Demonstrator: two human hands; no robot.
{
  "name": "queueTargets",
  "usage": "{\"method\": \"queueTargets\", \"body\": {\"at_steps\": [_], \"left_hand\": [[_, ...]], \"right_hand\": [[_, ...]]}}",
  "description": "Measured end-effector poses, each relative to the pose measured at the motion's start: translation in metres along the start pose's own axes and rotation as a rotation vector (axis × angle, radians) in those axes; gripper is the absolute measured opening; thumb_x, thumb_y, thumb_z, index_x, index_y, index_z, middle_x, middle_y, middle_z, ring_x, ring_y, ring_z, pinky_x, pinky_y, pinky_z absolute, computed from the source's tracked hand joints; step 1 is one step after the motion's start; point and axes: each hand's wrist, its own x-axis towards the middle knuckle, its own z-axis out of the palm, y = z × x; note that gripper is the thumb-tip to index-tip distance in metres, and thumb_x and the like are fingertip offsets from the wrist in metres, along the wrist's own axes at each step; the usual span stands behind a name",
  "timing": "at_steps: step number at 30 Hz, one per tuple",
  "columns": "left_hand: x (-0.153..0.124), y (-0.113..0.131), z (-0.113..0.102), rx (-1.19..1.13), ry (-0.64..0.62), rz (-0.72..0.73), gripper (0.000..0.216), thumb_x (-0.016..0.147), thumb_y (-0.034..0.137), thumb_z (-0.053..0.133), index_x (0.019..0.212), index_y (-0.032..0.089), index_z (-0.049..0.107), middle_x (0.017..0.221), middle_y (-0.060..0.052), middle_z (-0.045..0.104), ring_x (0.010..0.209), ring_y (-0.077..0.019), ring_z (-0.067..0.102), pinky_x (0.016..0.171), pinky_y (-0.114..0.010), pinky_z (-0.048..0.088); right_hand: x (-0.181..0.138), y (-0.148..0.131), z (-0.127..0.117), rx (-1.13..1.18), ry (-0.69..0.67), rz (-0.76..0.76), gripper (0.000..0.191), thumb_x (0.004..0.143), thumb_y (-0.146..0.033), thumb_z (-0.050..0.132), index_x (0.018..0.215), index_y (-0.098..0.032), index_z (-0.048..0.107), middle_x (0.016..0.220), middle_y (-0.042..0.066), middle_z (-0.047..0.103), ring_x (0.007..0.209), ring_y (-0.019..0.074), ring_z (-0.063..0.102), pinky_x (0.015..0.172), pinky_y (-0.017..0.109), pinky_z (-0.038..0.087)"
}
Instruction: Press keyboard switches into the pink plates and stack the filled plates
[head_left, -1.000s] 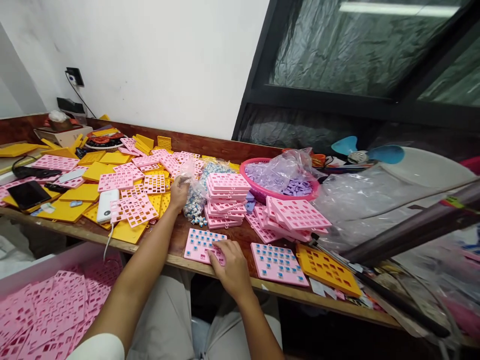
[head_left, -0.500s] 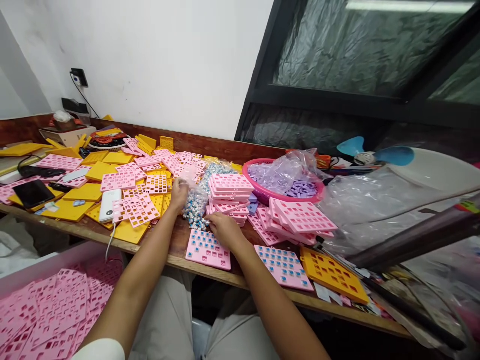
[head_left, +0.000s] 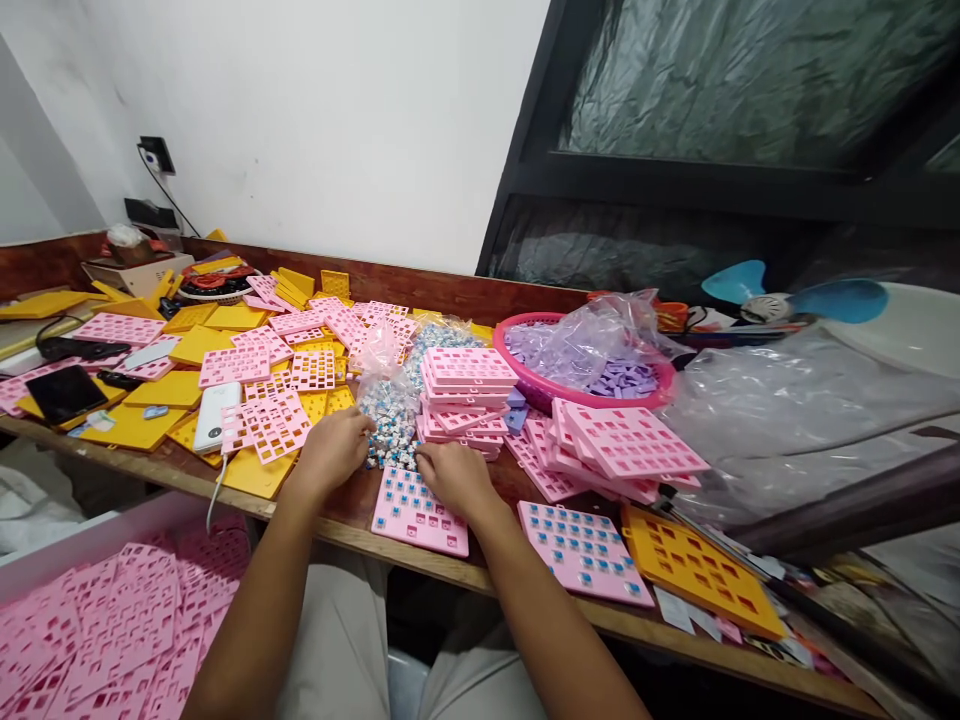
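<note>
A loose pile of small blue-and-white keyboard switches spills from a clear plastic bag on the table. At the pile's left edge is my left hand, its fingers curled together; whatever they hold is hidden. My right hand is closed at the pile's right front edge, over the upper right corner of a pink keyboard plate, and what its fingertips pinch is too small to make out. Blue switches sit in much of that plate, while several square holes at its lower right are bare.
A second pink plate with blue switches lies to the right, beside an orange plate. Behind are stacked pink plates and a pink basket of purple pieces. Yellow plates and a white power bank lie left.
My left hand has come back from the plastic bag toward me, to the near left of the switch pile. My right hand stays by the pile. The view has shifted slightly.
</note>
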Motion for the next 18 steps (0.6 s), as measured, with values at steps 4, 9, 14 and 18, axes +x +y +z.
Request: {"method": "queueTargets", "body": {"at_steps": [4,9,14,18], "left_hand": [[-0.035,-0.008,0.015,0.004,-0.101,-0.073,0.034,0.087,0.011,0.049,0.110,0.026,0.070,0.107,-0.008,0.068,0.101,-0.0245,0.065,0.091,-0.034,0.048],[-0.042,-0.012,0.035,-0.220,0.009,-0.091,0.028,0.088,0.015,0.051,0.110,0.023,0.066,0.113,-0.007,0.069,0.107,-0.0238,0.064,0.095,-0.036,0.050],[-0.044,-0.020,0.048,-0.273,0.133,-0.120,0.025,0.085,0.016,0.056,0.107,0.023,0.067,0.105,-0.008,0.071,0.094,-0.0259,0.066,0.087,-0.041,0.053],[-0.047,-0.021,0.048,-0.282,0.161,-0.097,0.019,0.089,0.019,0.055,0.100,0.023,0.069,0.099,-0.007,0.072,0.092,-0.0263,0.067,0.085,-0.041,0.053]], "right_hand": [[-0.003,0.005,-0.004,0.108,0.027,-0.039,0.030,0.098,-0.033,0.048,0.118,-0.029,0.070,0.110,0.006,0.074,0.102,0.0233,0.067,0.080,0.028,0.043],[0.003,-0.005,-0.005,0.197,0.073,-0.090,0.032,0.099,-0.039,0.050,0.118,-0.027,0.071,0.109,0.006,0.075,0.101,0.0209,0.067,0.080,0.025,0.043],[0.010,-0.013,0.006,0.141,0.083,-0.024,0.028,0.095,-0.044,0.058,0.108,-0.025,0.074,0.100,0.007,0.076,0.096,0.0221,0.068,0.078,0.026,0.044],[0.007,-0.009,0.009,0.289,0.192,-0.081,0.022,0.093,-0.038,0.060,0.098,-0.022,0.074,0.095,0.006,0.075,0.089,0.0202,0.067,0.076,0.027,0.045]]}}
